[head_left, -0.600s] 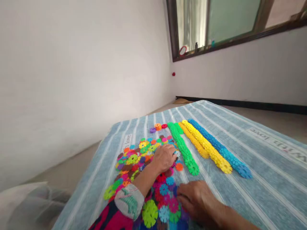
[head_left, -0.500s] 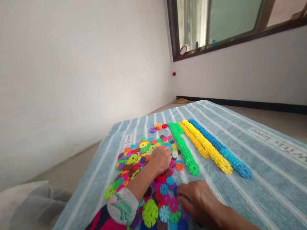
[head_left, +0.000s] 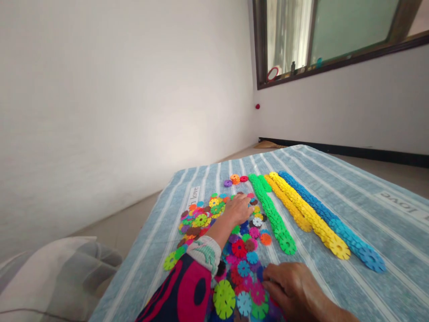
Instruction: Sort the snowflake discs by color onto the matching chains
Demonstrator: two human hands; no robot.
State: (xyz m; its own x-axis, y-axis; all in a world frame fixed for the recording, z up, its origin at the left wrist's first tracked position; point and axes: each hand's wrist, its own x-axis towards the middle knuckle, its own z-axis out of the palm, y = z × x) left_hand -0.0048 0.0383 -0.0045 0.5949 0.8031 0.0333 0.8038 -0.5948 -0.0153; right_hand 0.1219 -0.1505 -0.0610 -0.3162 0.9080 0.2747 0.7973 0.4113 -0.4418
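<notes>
My left hand [head_left: 238,209] reaches over the far part of a loose pile of colourful notched plastic discs [head_left: 238,248], its fingers stretched apart and bent down among the pieces. My right hand [head_left: 291,284] rests at the near right side of the pile. Its fingers are curled together, and what they hold, if anything, is hidden. Right of the pile lies a row of overlapping green discs [head_left: 273,214]. Beyond it are a yellow row [head_left: 308,214] with a shorter orange-yellow row [head_left: 291,205] beside it, and a blue row [head_left: 321,208].
A purple disc [head_left: 228,183], an orange stack [head_left: 235,179] and a red disc [head_left: 244,178] lie at the far end. Everything sits on a striped blue cloth [head_left: 150,241]. A white wall [head_left: 117,98] runs along the left; grey-and-white fabric [head_left: 63,273] lies lower left.
The view has turned a little left, so things appear shifted right. My left hand has moved farther over the pile, and its fingers have stretched out. The right hand stays beside the pile.
</notes>
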